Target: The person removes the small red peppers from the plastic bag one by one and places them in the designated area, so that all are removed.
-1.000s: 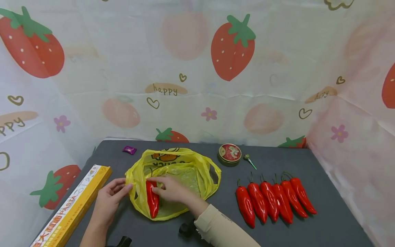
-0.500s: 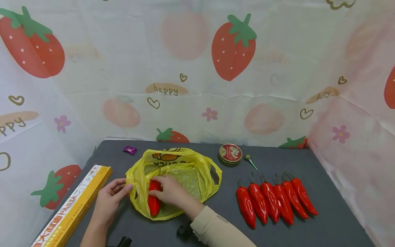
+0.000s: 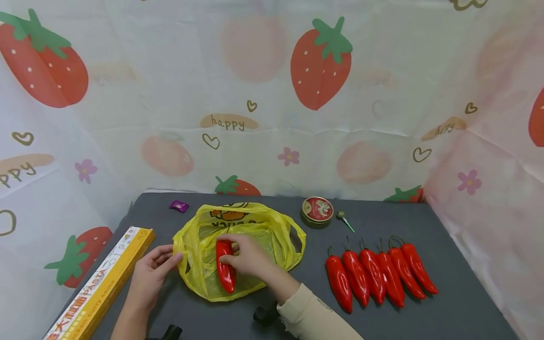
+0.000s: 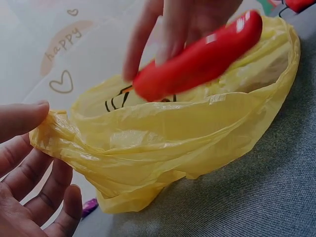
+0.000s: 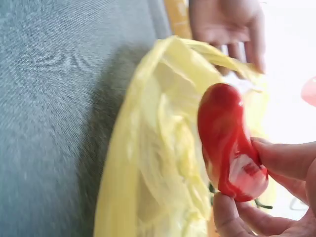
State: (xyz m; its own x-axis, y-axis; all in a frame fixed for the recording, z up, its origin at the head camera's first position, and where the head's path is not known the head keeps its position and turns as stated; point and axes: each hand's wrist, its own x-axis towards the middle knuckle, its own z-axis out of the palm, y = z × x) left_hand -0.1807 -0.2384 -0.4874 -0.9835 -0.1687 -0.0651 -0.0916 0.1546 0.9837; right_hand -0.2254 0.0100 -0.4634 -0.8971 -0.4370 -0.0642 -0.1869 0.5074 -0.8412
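A yellow plastic bag (image 3: 191,236) with a printed duck design lies spread on the table, its mouth facing up. At its left edge my left hand (image 3: 146,278) pinches the plastic between thumb and fingers, and the left wrist view shows this grip on the bag's corner (image 4: 49,131). My right hand (image 3: 246,257) grips a glossy red chili pepper (image 3: 226,274) over the bag's mouth. In the right wrist view the thumb and fingers hold the pepper (image 5: 222,128) near its stem end, and the green stem shows below. The left wrist view has the pepper above the bag's rim.
Several red chili peppers (image 3: 376,276) lie in a row on the right. A round red tin (image 3: 317,210) and a lollipop (image 3: 345,221) sit behind them. A purple wrapped candy (image 3: 179,206) lies back left. A long yellow pasta box (image 3: 102,283) lies along the left edge.
The right hand has raised the chili pepper out of the bag's left side and shifted it rightward. The left hand has kept its place on the bag's edge.
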